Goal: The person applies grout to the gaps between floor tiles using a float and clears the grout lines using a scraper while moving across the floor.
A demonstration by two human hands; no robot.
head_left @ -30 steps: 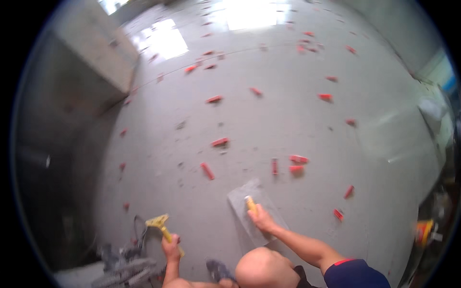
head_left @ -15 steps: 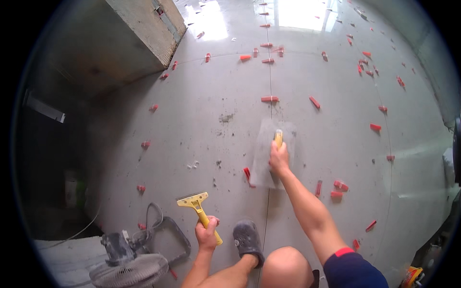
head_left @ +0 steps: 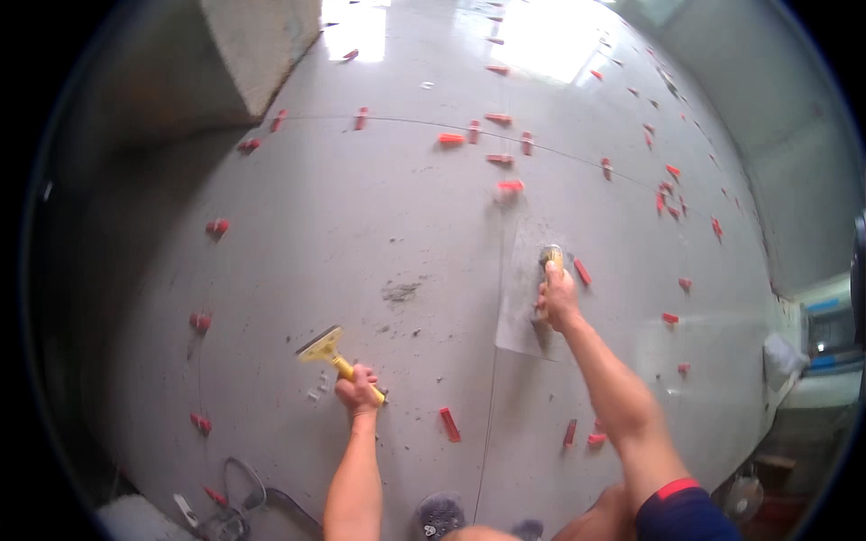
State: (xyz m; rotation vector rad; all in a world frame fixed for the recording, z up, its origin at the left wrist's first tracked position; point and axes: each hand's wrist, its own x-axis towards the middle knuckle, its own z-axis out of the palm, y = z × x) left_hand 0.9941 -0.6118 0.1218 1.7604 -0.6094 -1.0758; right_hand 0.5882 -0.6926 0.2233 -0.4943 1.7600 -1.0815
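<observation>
My left hand (head_left: 358, 389) is closed round the yellow handle of a wide scraper (head_left: 322, 345), its blade angled up and left over the grey tile floor. To its right and further forward, my right hand (head_left: 557, 296) grips the handle of a flat rectangular trowel (head_left: 521, 326). The trowel's plate lies low over the floor, along a tile seam; whether it touches cannot be told. Just right of the plate is a red wedge (head_left: 582, 271). Ahead of it, a blurred red wedge (head_left: 511, 187) sits near the seam. Between the hands lies a grey mortar smear (head_left: 400, 291).
Several red wedges line the tile seams, such as one wedge (head_left: 450, 424) near my feet. White clip bits (head_left: 317, 388) lie beside the scraper. A grey clog (head_left: 440, 516) is at the lower edge. A concrete pillar (head_left: 266, 45) stands far left; a wall (head_left: 767, 153) runs along the right.
My view has moved forward over the floor. Both hands still hold their tools, the scraper now reaching further left. The seam wedge ahead of the trowel has shifted away, toward the farther wedges.
</observation>
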